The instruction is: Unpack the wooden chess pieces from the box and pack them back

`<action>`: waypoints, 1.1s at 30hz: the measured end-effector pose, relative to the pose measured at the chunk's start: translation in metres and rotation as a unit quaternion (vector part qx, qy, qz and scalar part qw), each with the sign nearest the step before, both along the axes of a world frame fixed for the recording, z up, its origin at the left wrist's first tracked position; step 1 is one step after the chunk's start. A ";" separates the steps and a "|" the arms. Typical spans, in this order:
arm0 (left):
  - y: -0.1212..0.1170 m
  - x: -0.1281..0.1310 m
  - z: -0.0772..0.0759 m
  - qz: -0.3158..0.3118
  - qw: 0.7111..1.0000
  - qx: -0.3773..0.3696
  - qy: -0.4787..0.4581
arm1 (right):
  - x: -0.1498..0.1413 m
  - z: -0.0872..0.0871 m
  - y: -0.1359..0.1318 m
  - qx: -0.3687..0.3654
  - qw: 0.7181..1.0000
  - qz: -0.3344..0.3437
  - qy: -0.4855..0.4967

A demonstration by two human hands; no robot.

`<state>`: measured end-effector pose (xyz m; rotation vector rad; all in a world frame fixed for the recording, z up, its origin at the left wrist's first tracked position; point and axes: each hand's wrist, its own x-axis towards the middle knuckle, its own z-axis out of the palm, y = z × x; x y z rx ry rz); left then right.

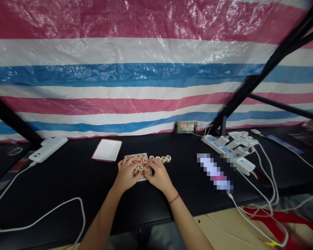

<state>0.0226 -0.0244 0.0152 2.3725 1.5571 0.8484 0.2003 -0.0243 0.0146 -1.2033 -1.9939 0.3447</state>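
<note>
Both hands are together at a shallow box tray (143, 179) partly filled with round xiangqi pieces marked in red (143, 156). My left hand (127, 174) curls over the tray's left side, its fingers closed on a short row of dark-marked xiangqi pieces (140, 168). From the right, my right hand (159, 175) grips the other end of that row with thumb and fingers. Just beyond my right fingers, several loose xiangqi pieces (163, 159) stand in a line on the black table (94, 187). The hands hide part of the tray.
A box lid (106, 150), white inside, lies left of the tray. A white device (48, 148) with a cable sits far left. To the right are a lit phone (214, 172), a power strip (216, 145) with chargers, and loose cables. Striped sheeting (120, 104) hangs behind.
</note>
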 end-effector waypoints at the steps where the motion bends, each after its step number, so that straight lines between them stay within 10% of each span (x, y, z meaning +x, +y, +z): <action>1: 0.000 0.000 0.000 0.001 1.000 -0.001 -0.001 | 0.001 0.002 0.002 -0.011 1.000 0.003 -0.009; 14: 0.002 -0.001 -0.005 -0.004 1.000 -0.006 -0.015 | 0.009 0.022 0.013 -0.089 0.980 0.035 -0.172; 33: -0.004 -0.038 0.003 -0.058 0.996 -0.032 -0.064 | 0.009 -0.010 -0.015 -0.061 0.995 -0.033 0.070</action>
